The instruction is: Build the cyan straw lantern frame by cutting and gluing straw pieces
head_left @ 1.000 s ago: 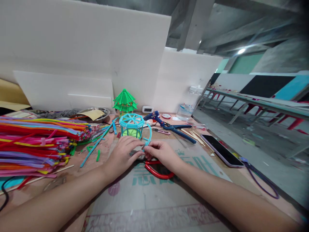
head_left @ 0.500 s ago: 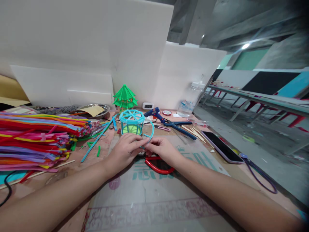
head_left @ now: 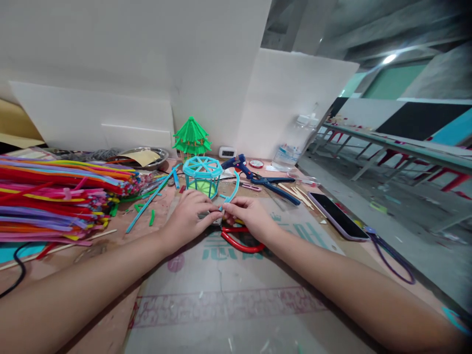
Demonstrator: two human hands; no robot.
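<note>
A curved light-blue pipe cleaner (head_left: 235, 189) rises from between the fingertips of both hands. My right hand (head_left: 249, 214) pinches it near its lower end. My left hand (head_left: 193, 214) meets it there, thumb and fingers closed around the end, which is partly hidden. Under my right hand lies a tool with red loop handles (head_left: 241, 248); its head is mostly covered by my hands. Just behind them stands a light-blue, cage-like pipe cleaner frame (head_left: 202, 167) with a spoked top and a green base. Farther back is a green tiered-roof model (head_left: 191, 135).
Bundled pipe cleaners (head_left: 55, 201) fill the left side, near a metal bowl (head_left: 147, 157). At the back are a glue gun (head_left: 238, 162), blue-handled pliers (head_left: 275, 186), a small digital clock (head_left: 227, 152) and a plastic bottle (head_left: 295, 142). A phone (head_left: 337, 216) lies right of several wooden sticks (head_left: 300, 195).
The blue pipe cleaner's curved end has swung slightly right and opened out. My left hand's fingers have shifted and spread a little from the thumb. The whole view has moved slightly.
</note>
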